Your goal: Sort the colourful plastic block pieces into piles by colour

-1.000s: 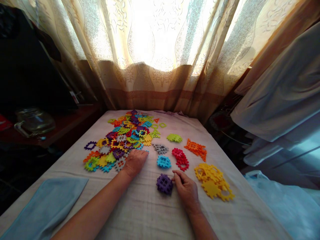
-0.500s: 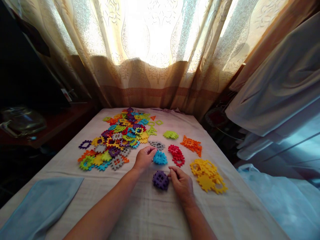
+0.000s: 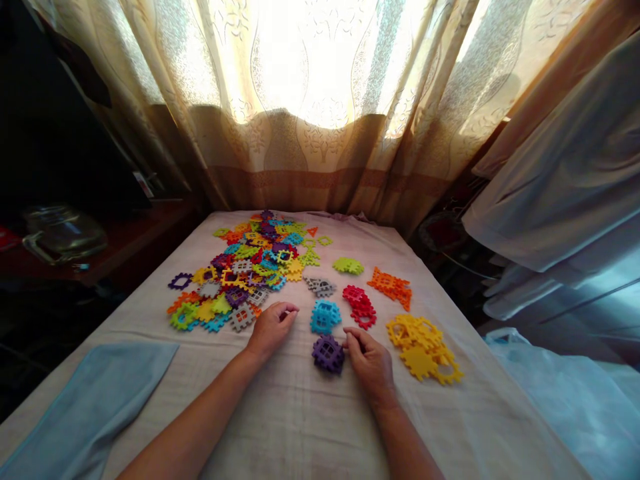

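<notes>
My left hand [image 3: 273, 328] is above the cloth just right of the mixed pile of plastic pieces [image 3: 245, 267], its fingers curled together; anything between them is too small to make out. Light blue pieces [image 3: 325, 316] lie stacked between my hands. My right hand [image 3: 369, 360] has thumb and fingertips close together beside the purple pieces [image 3: 329, 353]; whether it pinches something is unclear. Red pieces [image 3: 360, 307] and grey pieces [image 3: 321, 287] lie beyond the blue ones. Yellow pieces [image 3: 423, 347] are heaped right of my right hand.
Orange pieces [image 3: 391, 287] and green pieces [image 3: 349, 266] lie farther back on the cloth-covered table [image 3: 300, 427]. A folded blue cloth [image 3: 100, 400] rests at the left. Curtains hang behind, a glass jug [image 3: 65, 233] stands left, and a plastic bag [image 3: 560, 380] lies right.
My left hand has drawn back to the left from the blue stack, where a piece with a window pattern now shows on the near side. The view has shifted slightly.
</notes>
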A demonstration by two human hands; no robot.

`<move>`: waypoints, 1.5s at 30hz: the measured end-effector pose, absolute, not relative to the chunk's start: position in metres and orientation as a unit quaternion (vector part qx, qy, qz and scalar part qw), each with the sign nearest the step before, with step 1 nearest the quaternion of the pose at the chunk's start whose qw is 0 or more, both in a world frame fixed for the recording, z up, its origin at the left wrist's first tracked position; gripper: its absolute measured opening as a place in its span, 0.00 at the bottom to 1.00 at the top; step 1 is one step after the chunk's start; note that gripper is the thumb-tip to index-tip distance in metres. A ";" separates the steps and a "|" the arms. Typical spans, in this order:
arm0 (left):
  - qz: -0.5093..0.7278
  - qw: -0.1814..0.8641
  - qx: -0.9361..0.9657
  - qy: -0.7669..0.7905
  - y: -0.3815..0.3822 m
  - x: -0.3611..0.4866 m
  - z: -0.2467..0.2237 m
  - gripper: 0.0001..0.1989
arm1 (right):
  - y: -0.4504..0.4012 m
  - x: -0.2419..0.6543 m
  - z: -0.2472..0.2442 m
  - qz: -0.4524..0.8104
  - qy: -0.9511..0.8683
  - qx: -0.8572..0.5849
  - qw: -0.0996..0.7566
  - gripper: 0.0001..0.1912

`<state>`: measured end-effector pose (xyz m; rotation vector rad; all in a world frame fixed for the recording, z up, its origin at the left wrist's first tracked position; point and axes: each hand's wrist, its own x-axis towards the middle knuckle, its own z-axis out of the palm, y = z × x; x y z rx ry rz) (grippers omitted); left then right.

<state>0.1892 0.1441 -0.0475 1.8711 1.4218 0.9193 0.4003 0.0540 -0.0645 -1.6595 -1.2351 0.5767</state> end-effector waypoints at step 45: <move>0.222 0.175 0.881 0.380 0.060 0.246 -0.047 0.22 | 0.036 0.422 -0.059 0.096 -0.571 -0.728 0.366 0.19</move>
